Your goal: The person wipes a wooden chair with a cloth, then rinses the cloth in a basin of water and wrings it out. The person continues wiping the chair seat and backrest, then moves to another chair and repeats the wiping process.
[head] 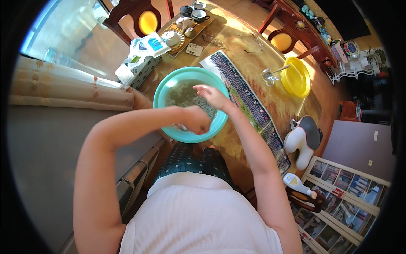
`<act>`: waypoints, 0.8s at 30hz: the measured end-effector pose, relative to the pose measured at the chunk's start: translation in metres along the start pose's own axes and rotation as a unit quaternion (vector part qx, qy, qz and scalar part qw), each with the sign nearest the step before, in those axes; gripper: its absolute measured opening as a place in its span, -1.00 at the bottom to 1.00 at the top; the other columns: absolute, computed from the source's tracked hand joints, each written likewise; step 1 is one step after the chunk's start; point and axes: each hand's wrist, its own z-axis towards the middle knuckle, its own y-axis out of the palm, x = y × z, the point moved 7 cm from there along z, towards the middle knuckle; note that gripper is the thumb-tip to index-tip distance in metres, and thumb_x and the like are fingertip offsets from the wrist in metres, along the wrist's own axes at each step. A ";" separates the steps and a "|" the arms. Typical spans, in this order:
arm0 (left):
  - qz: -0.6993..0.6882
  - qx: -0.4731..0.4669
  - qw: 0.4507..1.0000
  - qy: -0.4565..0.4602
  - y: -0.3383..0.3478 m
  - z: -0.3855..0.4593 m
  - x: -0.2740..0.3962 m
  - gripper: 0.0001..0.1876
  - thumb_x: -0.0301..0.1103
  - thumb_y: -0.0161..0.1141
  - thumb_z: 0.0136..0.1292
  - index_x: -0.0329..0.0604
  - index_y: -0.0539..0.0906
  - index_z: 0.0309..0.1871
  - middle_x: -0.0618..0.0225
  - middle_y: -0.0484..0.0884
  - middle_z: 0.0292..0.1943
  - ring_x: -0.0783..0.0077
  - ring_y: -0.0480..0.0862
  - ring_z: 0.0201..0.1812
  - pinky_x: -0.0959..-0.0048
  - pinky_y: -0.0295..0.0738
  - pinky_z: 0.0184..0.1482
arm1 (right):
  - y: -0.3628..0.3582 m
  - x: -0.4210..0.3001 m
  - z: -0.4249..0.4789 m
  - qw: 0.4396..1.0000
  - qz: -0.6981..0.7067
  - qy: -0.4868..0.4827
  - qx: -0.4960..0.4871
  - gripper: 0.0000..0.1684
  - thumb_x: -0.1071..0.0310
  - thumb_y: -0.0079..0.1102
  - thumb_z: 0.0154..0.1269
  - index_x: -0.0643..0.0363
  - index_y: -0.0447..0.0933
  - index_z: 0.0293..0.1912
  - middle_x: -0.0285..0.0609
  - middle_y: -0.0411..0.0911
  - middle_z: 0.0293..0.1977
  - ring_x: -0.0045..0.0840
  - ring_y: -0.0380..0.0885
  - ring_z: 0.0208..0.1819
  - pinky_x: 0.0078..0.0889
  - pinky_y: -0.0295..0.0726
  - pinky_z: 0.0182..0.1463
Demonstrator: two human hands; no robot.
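Observation:
A turquoise plastic basin [159, 104] stands at the near edge of the table, holding cloudy greyish water [180, 92] with soap suds [206, 106]. My left hand [197, 120] is curled over the basin's near side. It is blurred, and its fingers hide whatever may lie inside them. Something whitish, perhaps foam or cloth, shows in the basin below my left wrist. Above the water, a little farther out, my right hand [211, 96] has its fingers extended and partly apart, with nothing visible in them.
Right of the basin lies a long printed sheet [253, 104]. A glass mug [269, 76], yellow basin [308, 79], eyeglasses [253, 43] and tea tray [203, 26] stand farther off. A patterned tissue box [142, 71] is at left. Near the right edge are a padded grey-white object [301, 143] and white bottle [298, 184].

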 end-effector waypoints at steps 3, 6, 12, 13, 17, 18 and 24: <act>-0.262 0.011 0.965 0.011 -0.019 -0.040 -0.044 -0.85 -0.48 0.11 0.03 -0.14 0.71 -0.40 0.41 0.66 -0.47 0.47 0.65 -0.34 0.40 0.52 -0.20 | 0.025 0.027 -0.015 0.987 0.126 0.084 -0.054 -0.58 0.01 0.00 0.48 -0.07 0.50 0.19 -0.33 0.60 -0.05 -0.40 0.54 0.15 -0.04 0.50 0.21; -0.350 0.150 0.913 -0.147 -0.049 -0.092 -0.080 -0.79 -0.54 0.07 0.06 -0.15 0.68 -0.26 0.43 0.65 -0.28 0.52 0.63 -0.16 0.47 0.50 -0.06 | 0.041 -0.001 -0.057 0.960 -0.245 -0.128 0.036 -0.58 0.03 0.04 0.46 -0.10 0.49 0.21 -0.29 0.59 0.01 -0.25 0.48 0.22 0.06 0.43 0.27; -0.450 0.370 0.807 -0.093 -0.087 -0.064 -0.010 -0.64 -0.56 0.07 0.09 -0.16 0.55 0.01 0.39 0.59 0.05 0.49 0.57 0.01 0.47 0.45 0.10 | 0.028 0.023 -0.118 0.979 0.134 -0.081 0.130 -0.32 -0.20 0.06 0.43 0.04 0.38 0.32 -0.14 0.52 0.13 -0.23 0.43 0.28 -0.14 0.47 0.30; -0.459 0.379 0.800 -0.070 -0.084 -0.044 0.011 -0.66 -0.58 0.08 0.10 -0.17 0.57 -0.02 0.39 0.60 0.04 0.51 0.57 0.00 0.48 0.45 0.09 | 0.029 0.017 -0.138 0.962 0.235 -0.067 0.122 -0.29 -0.19 0.06 0.44 0.08 0.34 0.35 -0.15 0.50 0.14 -0.29 0.45 0.25 -0.18 0.52 0.24; -0.474 0.458 0.749 -0.070 -0.054 0.052 0.073 -0.81 -0.52 0.11 0.23 -0.18 0.65 -0.12 0.43 0.65 -0.18 0.57 0.57 -0.07 0.52 0.43 0.04 | 0.011 0.022 -0.236 0.907 0.378 -0.081 0.166 -0.22 0.03 0.28 0.37 0.24 0.22 0.36 -0.07 0.49 0.14 -0.36 0.57 0.09 -0.30 0.62 0.08; -0.501 0.456 0.733 -0.063 -0.046 0.080 0.106 -0.84 -0.48 0.11 0.28 -0.19 0.65 -0.12 0.43 0.64 -0.15 0.58 0.56 -0.08 0.53 0.42 0.04 | 0.000 0.043 -0.269 0.905 0.343 -0.094 0.233 -0.24 0.10 0.30 0.35 0.24 0.22 0.36 -0.07 0.50 0.13 -0.39 0.57 0.08 -0.30 0.63 0.06; -0.638 0.152 0.755 0.011 0.042 0.238 0.288 -0.62 -0.20 0.18 0.45 -0.14 0.49 0.23 0.35 0.52 0.10 0.47 0.46 0.16 0.42 0.32 0.25 | -0.023 0.135 -0.526 0.814 0.180 -0.030 0.551 -0.47 0.25 0.29 0.37 0.27 0.42 0.23 -0.15 0.63 -0.06 -0.57 0.63 -0.08 -0.47 0.62 -0.10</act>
